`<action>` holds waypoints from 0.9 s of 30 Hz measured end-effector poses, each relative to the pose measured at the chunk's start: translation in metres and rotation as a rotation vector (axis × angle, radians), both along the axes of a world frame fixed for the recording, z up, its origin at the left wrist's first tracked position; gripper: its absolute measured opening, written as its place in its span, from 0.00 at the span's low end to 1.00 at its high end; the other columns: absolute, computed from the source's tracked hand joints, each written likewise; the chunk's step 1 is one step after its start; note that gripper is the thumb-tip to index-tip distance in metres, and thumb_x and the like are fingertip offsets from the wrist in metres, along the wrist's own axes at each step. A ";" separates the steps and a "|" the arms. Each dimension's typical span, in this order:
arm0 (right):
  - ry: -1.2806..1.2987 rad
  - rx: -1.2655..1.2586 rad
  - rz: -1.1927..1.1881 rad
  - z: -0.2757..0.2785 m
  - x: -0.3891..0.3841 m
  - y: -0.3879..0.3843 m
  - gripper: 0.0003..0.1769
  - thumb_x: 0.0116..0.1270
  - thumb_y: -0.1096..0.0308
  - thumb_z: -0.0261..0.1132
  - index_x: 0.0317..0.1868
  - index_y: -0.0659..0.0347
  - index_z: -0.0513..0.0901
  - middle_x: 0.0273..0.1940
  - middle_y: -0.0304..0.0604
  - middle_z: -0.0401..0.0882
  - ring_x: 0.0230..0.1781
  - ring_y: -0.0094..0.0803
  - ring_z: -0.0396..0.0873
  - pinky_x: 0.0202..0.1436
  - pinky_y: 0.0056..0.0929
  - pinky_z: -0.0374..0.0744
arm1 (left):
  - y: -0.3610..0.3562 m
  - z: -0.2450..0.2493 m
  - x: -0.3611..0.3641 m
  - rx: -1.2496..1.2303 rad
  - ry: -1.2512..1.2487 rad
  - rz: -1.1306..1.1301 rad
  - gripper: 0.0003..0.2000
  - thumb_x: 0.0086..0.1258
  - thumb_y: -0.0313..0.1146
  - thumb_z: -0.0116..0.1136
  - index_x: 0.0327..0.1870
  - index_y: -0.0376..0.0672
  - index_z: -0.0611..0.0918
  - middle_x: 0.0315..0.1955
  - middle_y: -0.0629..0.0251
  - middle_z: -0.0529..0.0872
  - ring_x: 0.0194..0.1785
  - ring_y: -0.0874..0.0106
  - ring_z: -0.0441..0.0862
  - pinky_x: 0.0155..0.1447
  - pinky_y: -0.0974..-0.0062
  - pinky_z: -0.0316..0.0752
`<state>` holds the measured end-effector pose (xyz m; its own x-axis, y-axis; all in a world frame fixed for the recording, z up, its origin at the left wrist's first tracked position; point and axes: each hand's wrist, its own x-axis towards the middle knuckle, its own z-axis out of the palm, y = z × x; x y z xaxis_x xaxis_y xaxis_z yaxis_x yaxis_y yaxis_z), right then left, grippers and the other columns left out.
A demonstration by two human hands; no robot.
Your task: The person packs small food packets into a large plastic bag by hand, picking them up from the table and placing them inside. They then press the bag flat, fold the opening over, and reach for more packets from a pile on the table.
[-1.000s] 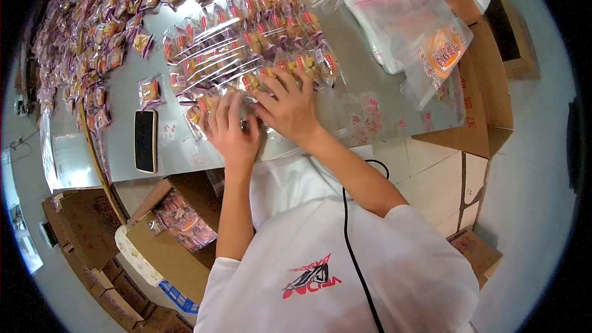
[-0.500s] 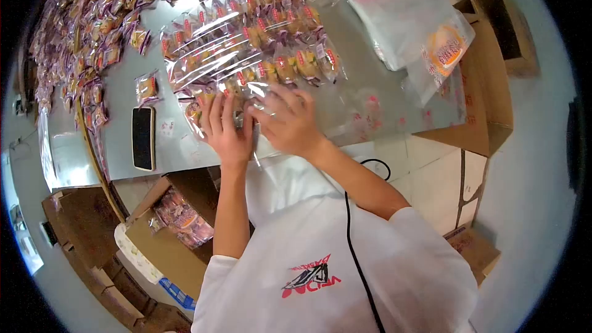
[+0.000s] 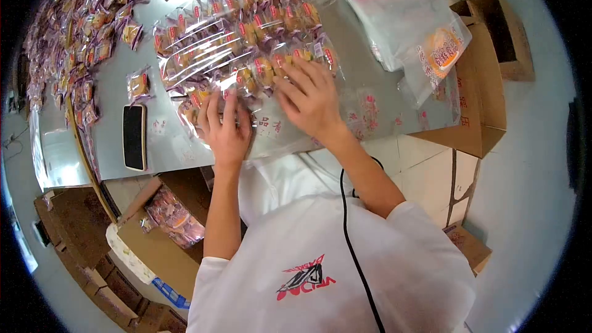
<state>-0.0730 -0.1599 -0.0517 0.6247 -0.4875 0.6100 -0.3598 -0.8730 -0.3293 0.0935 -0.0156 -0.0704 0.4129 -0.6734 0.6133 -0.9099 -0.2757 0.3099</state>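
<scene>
A large clear bag (image 3: 246,43) lies flat on the metal table, filled with rows of small wrapped pastries in purple-edged wrappers. My left hand (image 3: 226,126) rests with fingers apart on the near left corner of the bag, over the pastries there. My right hand (image 3: 311,98) lies spread on the bag's near right part, fingertips on the nearest full row. Between the hands, red printing shows through flat plastic. A single wrapped pastry (image 3: 139,85) lies left of the bag, just beyond a phone (image 3: 134,137).
Loose wrapped pastries (image 3: 80,31) are heaped at the far left. Empty clear bags (image 3: 394,18) are stacked at the right. Cardboard boxes (image 3: 478,86) stand beyond the table's right edge. An open box of packets (image 3: 176,216) sits below the near edge.
My right hand has moved right, away from my left hand, and its fingers now lie spread on the bag. My left hand stays on the near left corner. The view has shifted slightly.
</scene>
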 end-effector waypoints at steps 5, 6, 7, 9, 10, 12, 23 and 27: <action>0.071 0.023 -0.033 0.002 -0.004 0.004 0.27 0.62 0.60 0.75 0.63 0.52 0.86 0.69 0.42 0.80 0.73 0.46 0.73 0.79 0.54 0.67 | 0.002 0.005 0.003 0.056 -0.090 -0.001 0.24 0.63 0.34 0.73 0.63 0.50 0.87 0.66 0.61 0.84 0.71 0.56 0.74 0.81 0.51 0.55; 0.057 0.039 -0.042 0.000 0.000 0.005 0.29 0.62 0.59 0.76 0.65 0.51 0.85 0.70 0.42 0.79 0.74 0.45 0.73 0.79 0.55 0.66 | 0.001 0.006 0.002 0.051 -0.073 -0.003 0.23 0.63 0.34 0.73 0.62 0.50 0.87 0.66 0.61 0.84 0.71 0.56 0.75 0.81 0.50 0.55; 0.044 0.058 -0.050 -0.001 0.003 0.009 0.31 0.62 0.58 0.77 0.67 0.49 0.85 0.72 0.42 0.78 0.75 0.45 0.72 0.79 0.55 0.66 | 0.003 0.007 0.001 0.050 -0.054 -0.005 0.23 0.64 0.34 0.73 0.62 0.50 0.87 0.66 0.61 0.84 0.71 0.57 0.75 0.81 0.50 0.55; 0.025 0.049 -0.022 0.002 0.009 0.011 0.30 0.63 0.57 0.77 0.67 0.48 0.85 0.72 0.43 0.78 0.75 0.45 0.72 0.79 0.55 0.64 | 0.004 0.008 0.003 0.026 -0.061 -0.049 0.22 0.64 0.35 0.73 0.61 0.50 0.87 0.67 0.62 0.83 0.69 0.57 0.76 0.80 0.50 0.56; 0.014 0.041 -0.010 0.003 0.013 0.011 0.30 0.64 0.56 0.76 0.67 0.47 0.85 0.72 0.43 0.78 0.76 0.45 0.71 0.80 0.55 0.64 | 0.004 0.007 0.004 0.061 -0.064 -0.030 0.23 0.64 0.35 0.73 0.62 0.51 0.86 0.67 0.62 0.82 0.69 0.57 0.76 0.79 0.52 0.57; 0.072 0.023 0.009 0.002 0.018 0.010 0.27 0.65 0.55 0.74 0.65 0.49 0.85 0.71 0.45 0.77 0.76 0.47 0.70 0.81 0.56 0.62 | 0.002 0.008 0.002 0.003 -0.040 -0.035 0.20 0.62 0.33 0.72 0.57 0.50 0.89 0.66 0.60 0.84 0.67 0.57 0.78 0.76 0.49 0.59; 0.042 0.041 0.120 0.010 0.044 0.016 0.27 0.64 0.59 0.73 0.65 0.49 0.85 0.67 0.47 0.80 0.72 0.49 0.72 0.81 0.56 0.65 | -0.001 0.012 0.000 -0.001 -0.029 -0.024 0.23 0.63 0.29 0.70 0.62 0.49 0.88 0.66 0.60 0.84 0.67 0.55 0.78 0.74 0.53 0.65; 0.073 0.060 0.095 0.025 0.047 0.026 0.27 0.62 0.59 0.74 0.63 0.47 0.87 0.68 0.47 0.80 0.72 0.47 0.74 0.80 0.57 0.65 | 0.000 -0.001 0.004 -0.099 0.113 -0.103 0.23 0.62 0.29 0.71 0.62 0.48 0.87 0.67 0.60 0.83 0.67 0.54 0.78 0.74 0.52 0.65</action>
